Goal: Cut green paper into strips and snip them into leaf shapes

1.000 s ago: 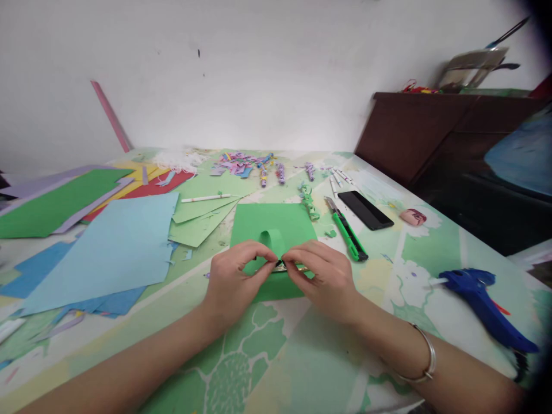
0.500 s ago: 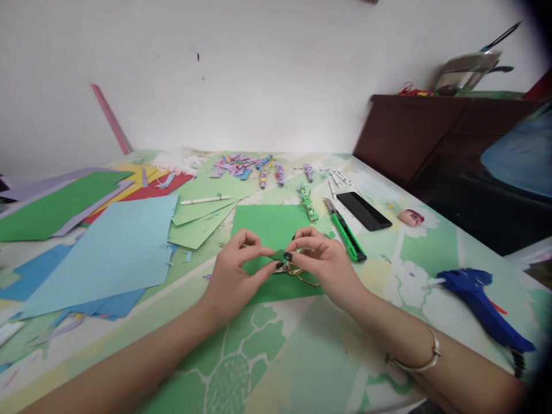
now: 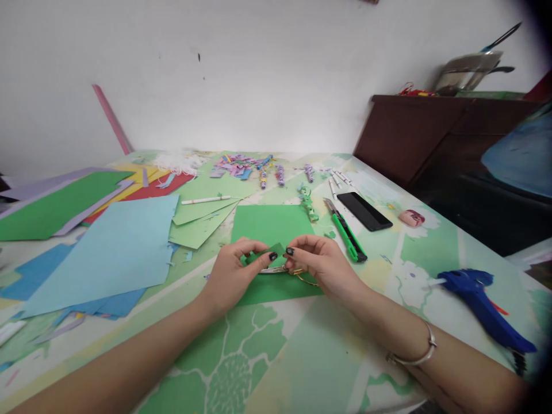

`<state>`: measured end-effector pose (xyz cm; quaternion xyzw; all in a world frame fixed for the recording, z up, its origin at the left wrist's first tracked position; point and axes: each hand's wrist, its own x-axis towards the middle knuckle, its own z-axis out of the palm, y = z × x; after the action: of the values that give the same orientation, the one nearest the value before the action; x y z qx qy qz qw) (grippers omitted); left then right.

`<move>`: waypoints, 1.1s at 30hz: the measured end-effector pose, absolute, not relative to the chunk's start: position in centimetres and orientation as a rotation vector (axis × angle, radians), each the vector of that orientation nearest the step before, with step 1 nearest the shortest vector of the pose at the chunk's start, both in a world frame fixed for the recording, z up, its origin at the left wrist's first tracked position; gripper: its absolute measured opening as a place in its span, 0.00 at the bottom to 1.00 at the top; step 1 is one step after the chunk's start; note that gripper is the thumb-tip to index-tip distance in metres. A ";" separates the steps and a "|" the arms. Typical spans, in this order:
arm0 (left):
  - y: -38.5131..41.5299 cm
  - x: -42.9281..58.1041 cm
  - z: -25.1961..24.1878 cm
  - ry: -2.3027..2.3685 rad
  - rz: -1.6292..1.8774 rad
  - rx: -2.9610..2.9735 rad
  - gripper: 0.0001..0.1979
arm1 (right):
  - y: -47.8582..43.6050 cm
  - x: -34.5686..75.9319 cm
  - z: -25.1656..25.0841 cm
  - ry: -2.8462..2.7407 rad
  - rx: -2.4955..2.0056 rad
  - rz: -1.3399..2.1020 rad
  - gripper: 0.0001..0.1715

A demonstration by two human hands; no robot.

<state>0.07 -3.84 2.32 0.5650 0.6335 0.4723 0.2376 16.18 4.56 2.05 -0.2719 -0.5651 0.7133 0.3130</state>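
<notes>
My left hand pinches a small piece of dark green paper between thumb and fingers. My right hand is closed in a pinch at the right edge of that same piece. Just below my fingertips lie scissors with gold loop handles, their blades pointing left and partly covered by my hands. Under both hands rests a larger bright green paper sheet.
Ahead are a rolled green paper figure and a heap of paper scraps. To the right lie a green utility knife, a black phone and a blue glue gun. Light blue paper covers the left side.
The small green piece has tilted up and shows more of its face. My left thumb has shifted left along it, and the scissors' blades show further left beneath.
</notes>
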 end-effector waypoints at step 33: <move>-3.9 0.5 3.1 1.738 1.208 1.406 0.08 | 4.1 16.0 2.1 -1.620 -0.677 1.780 0.10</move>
<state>0.47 -3.90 3.08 0.5287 0.6533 0.4541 0.2958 16.04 4.05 2.15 -0.2568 -0.6150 0.6758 0.3150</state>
